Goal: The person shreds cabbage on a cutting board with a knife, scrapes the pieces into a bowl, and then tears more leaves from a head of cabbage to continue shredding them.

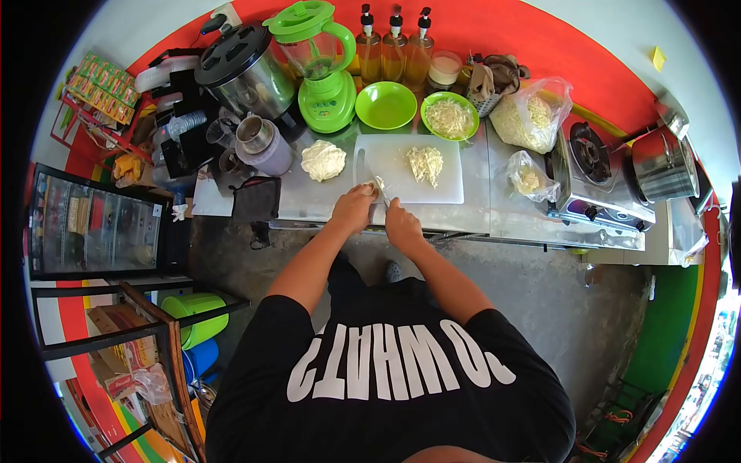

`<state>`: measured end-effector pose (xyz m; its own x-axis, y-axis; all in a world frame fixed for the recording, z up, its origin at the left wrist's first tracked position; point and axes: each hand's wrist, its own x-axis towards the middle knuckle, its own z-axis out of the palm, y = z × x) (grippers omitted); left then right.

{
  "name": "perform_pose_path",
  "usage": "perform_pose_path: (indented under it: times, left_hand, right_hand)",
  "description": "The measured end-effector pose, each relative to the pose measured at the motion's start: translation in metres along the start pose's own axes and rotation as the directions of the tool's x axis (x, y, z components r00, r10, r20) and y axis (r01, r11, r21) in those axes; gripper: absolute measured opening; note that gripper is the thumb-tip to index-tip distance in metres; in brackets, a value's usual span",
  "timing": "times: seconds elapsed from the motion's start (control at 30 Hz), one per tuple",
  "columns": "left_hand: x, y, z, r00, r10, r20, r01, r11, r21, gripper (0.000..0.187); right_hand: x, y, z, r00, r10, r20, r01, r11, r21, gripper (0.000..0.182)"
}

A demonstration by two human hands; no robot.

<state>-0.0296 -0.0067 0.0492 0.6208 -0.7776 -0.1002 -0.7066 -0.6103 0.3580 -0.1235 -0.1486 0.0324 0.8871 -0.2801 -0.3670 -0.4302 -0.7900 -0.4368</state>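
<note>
A white cutting board (pixel 451 193) lies on the metal counter in front of me. At its near left edge, my left hand (pixel 354 209) presses its closed fingers on a small pale piece of cabbage (pixel 375 185), mostly hidden under them. My right hand (pixel 403 224) grips a knife (pixel 383 193), its blade right beside that piece. A pile of shredded cabbage (pixel 425 167) rests on the right half of the board. Left of the board sits a larger cut cabbage chunk (pixel 323 160). Behind the board, a green plate (pixel 472 127) bears more shreds, next to a green bowl (pixel 386 106).
A green blender (pixel 326 100), a large steel pot (pixel 251 77) and several pump bottles (pixel 394 50) line the back. To the right are a plastic bag of shreds (pixel 529 119), a smaller bag (pixel 532 179) and a gas stove (pixel 594 166). A dark cloth (pixel 256 199) hangs over the front edge.
</note>
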Motion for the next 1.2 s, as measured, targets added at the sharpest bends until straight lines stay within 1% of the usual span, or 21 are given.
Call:
perform_pose_path:
  times: [0.07,0.13,0.17,0.2,0.27,0.33,0.37,0.4,0.43,0.47,0.53,0.63,0.7,0.77,0.83,0.87,0.93,0.97,1.03,1.17,1.2]
  left_hand:
    - [0.002,0.000,0.000,1.000,-0.008,-0.022,0.008,1.000,-0.009,0.052]
    - [0.004,-0.002,0.004,0.999,-0.004,-0.045,0.004,1.000,-0.012,0.050]
    - [0.003,-0.003,0.007,0.993,0.023,-0.116,-0.024,1.000,-0.009,0.048]
    - [0.004,-0.004,0.008,0.981,0.047,-0.189,-0.049,0.999,-0.007,0.045]
    - [0.004,-0.002,0.011,0.975,0.022,-0.219,-0.032,0.999,-0.042,0.043]
    - [0.009,-0.001,0.019,0.968,-0.003,-0.249,-0.019,0.996,-0.084,0.041]
    - [0.011,0.000,0.023,0.960,-0.032,-0.279,-0.002,0.993,-0.122,0.040]
    - [0.013,0.002,0.026,0.950,-0.062,-0.306,0.013,0.987,-0.158,0.038]
    - [0.016,0.002,0.028,0.949,-0.063,-0.308,0.013,0.987,-0.162,0.038]
    - [0.020,0.003,0.029,0.950,-0.059,-0.307,0.005,0.985,-0.173,0.037]
    - [0.024,0.009,0.027,0.949,-0.061,-0.309,0.003,0.983,-0.183,0.036]
    - [0.028,0.018,0.026,0.942,-0.049,-0.331,-0.007,0.986,-0.165,0.035]
    - [0.028,0.022,0.026,0.933,-0.031,-0.358,-0.040,0.981,-0.189,0.040]
    - [0.027,0.024,0.028,0.936,-0.035,-0.349,-0.030,0.984,-0.177,0.042]
    - [0.025,0.027,0.028,0.939,-0.037,-0.341,-0.021,0.986,-0.166,0.045]
    - [0.024,0.028,0.027,0.939,-0.028,-0.342,-0.028,0.987,-0.159,0.046]
    - [0.021,0.031,0.026,0.941,-0.019,-0.339,-0.034,0.988,-0.150,0.047]
    - [0.019,0.033,0.026,0.944,-0.013,-0.331,-0.037,0.989,-0.142,0.047]
    - [0.017,0.035,0.028,0.949,-0.009,-0.316,-0.036,0.990,-0.133,0.048]
    - [0.017,0.039,0.024,0.964,-0.012,-0.265,-0.016,0.995,-0.102,0.048]
    - [0.017,0.039,0.023,0.971,-0.021,-0.240,0.001,0.997,-0.082,0.048]
  right_hand:
    - [0.007,0.002,-0.001,1.000,-0.027,-0.012,0.027,1.000,0.003,0.034]
    - [0.006,0.010,-0.014,0.996,-0.091,0.008,0.090,0.995,0.039,0.037]
    - [0.002,0.016,-0.020,0.996,-0.088,0.000,0.088,0.995,0.042,0.037]
    - [-0.004,0.025,-0.027,0.998,-0.058,0.022,0.057,0.997,0.049,0.036]
    - [-0.015,0.042,-0.034,0.998,-0.025,0.050,0.023,0.998,0.053,0.034]
    - [-0.020,0.057,-0.040,0.996,0.085,-0.028,-0.082,0.994,0.076,0.035]
    - [-0.020,0.063,-0.041,0.996,0.087,-0.029,-0.085,0.994,0.069,0.035]
    - [-0.020,0.067,-0.041,0.993,0.090,-0.072,-0.084,0.993,0.086,0.035]
    - [-0.020,0.070,-0.041,0.989,0.091,-0.115,-0.079,0.992,0.102,0.035]
    - [-0.020,0.072,-0.040,0.989,0.089,-0.114,-0.078,0.992,0.099,0.035]
    - [-0.027,0.065,-0.043,0.984,0.028,-0.175,-0.007,0.993,0.119,0.034]
    - [-0.031,0.054,-0.043,0.983,-0.006,-0.184,0.032,0.990,0.139,0.032]
    - [-0.036,0.048,-0.041,0.983,-0.010,-0.185,0.035,0.991,0.132,0.032]
    - [-0.040,0.044,-0.039,0.983,-0.004,-0.185,0.028,0.991,0.128,0.032]
    - [-0.042,0.041,-0.037,0.980,-0.038,-0.193,0.049,0.998,0.050,0.033]
    - [-0.043,0.039,-0.038,0.981,-0.034,-0.192,0.045,0.998,0.053,0.033]
    - [-0.043,0.034,-0.042,0.995,-0.022,-0.099,0.013,0.996,-0.094,0.034]
    - [-0.044,0.032,-0.044,0.995,-0.020,-0.096,0.011,0.996,-0.091,0.034]
    - [-0.046,0.026,-0.048,0.999,-0.004,-0.053,-0.005,0.983,-0.182,0.033]
    - [-0.051,0.019,-0.047,0.998,-0.011,-0.060,0.000,0.985,-0.173,0.029]
    - [-0.048,0.018,-0.041,0.998,0.032,-0.046,-0.039,0.983,-0.178,0.027]
